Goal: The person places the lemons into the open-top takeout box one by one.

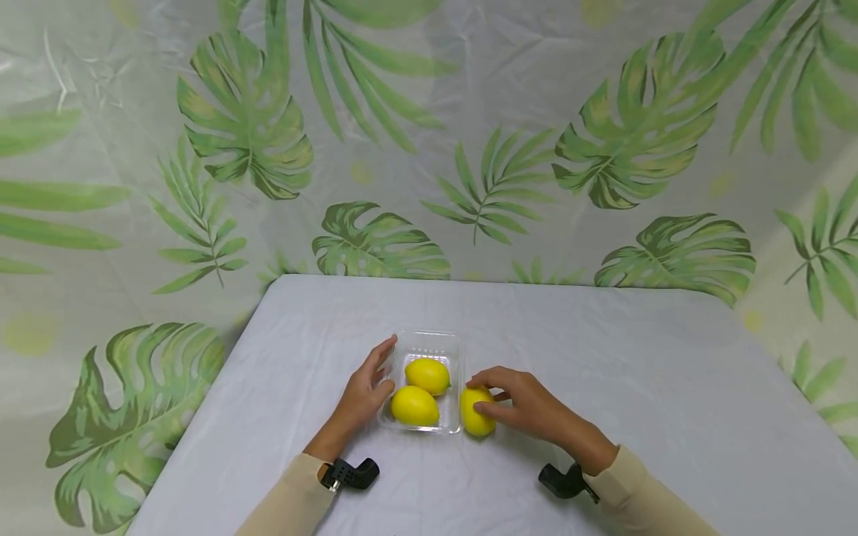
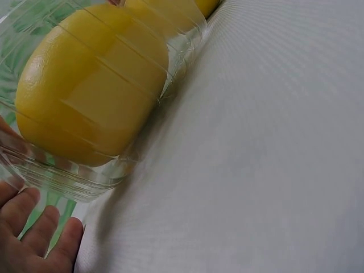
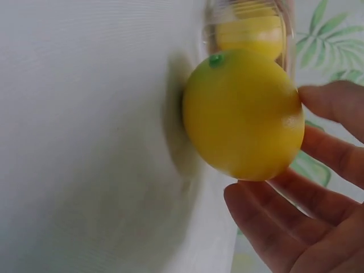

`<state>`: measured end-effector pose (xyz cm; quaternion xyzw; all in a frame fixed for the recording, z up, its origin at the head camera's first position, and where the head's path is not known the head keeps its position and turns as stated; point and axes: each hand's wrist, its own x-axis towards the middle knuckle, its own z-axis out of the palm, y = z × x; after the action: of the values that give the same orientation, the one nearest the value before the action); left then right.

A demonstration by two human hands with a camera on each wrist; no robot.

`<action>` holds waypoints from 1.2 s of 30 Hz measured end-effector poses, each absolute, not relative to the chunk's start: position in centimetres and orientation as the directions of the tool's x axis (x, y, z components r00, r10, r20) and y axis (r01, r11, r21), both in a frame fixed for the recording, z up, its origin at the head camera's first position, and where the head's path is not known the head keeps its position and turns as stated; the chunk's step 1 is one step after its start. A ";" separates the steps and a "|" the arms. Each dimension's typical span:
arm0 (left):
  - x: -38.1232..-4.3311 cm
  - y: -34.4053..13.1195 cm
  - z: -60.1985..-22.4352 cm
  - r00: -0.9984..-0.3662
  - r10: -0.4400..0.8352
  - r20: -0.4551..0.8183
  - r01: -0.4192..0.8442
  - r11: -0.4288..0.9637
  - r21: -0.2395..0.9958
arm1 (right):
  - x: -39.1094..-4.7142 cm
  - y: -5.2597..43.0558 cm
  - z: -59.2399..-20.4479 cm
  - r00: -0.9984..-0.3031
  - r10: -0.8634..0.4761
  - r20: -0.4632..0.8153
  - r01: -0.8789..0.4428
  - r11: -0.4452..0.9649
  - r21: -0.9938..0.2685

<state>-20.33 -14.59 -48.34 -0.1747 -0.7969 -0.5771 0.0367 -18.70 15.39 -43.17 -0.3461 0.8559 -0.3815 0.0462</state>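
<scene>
A clear plastic container (image 1: 450, 346) stands on the table with two yellow lemons, the farther lemon (image 1: 427, 376) and the nearer lemon (image 1: 415, 406), lying inside. Along its left side is my left hand (image 1: 362, 391), fingers extended and spread at the outer wall, thumb by the rim. My right hand (image 1: 526, 406) holds a third lemon (image 1: 477, 418) just outside the container's right wall, thumb and fingers about it. The right wrist view shows this lemon (image 3: 244, 116) with a small green tip, thumb on one side and fingertips on another.
A white cloth covers the table (image 1: 637, 357). Behind it hangs a sheet (image 1: 496, 89) printed with green leaves. Black wrist cameras sit on both wrists, the left camera (image 1: 358, 473) and the right camera (image 1: 564, 480), close over the cloth.
</scene>
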 end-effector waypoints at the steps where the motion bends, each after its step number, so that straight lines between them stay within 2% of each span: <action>1: -20.3 -14.6 -48.3 -0.937 0.236 0.257 0.317 0.271 0.909 | -18.6 15.4 -43.2 -0.758 -0.627 0.179 -0.552 0.470 -0.689; 15: -20.3 -14.9 -48.8 -0.936 0.228 0.266 0.322 0.257 0.911 | -17.8 14.9 -44.2 -0.764 -0.633 0.123 -0.537 0.519 -0.665; 21: -18.7 -14.3 -46.1 -0.932 0.241 0.270 0.322 0.215 0.922 | -17.7 15.0 -44.1 -0.787 -0.608 0.100 -0.523 0.572 -0.632; 28: -18.5 -14.1 -46.2 -0.931 0.223 0.289 0.339 0.235 0.911 | -18.1 15.5 -43.9 -0.783 -0.597 0.175 -0.570 0.575 -0.587; 36: -18.7 -14.2 -45.7 -0.923 0.260 0.284 0.345 0.234 0.909 | -18.9 15.6 -42.8 -0.771 -0.585 0.250 -0.609 0.566 -0.555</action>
<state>-18.75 -14.23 -45.66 -0.1928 -0.7847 -0.5880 0.0362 -18.93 15.58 -42.80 -0.3375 0.8846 -0.3211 -0.0190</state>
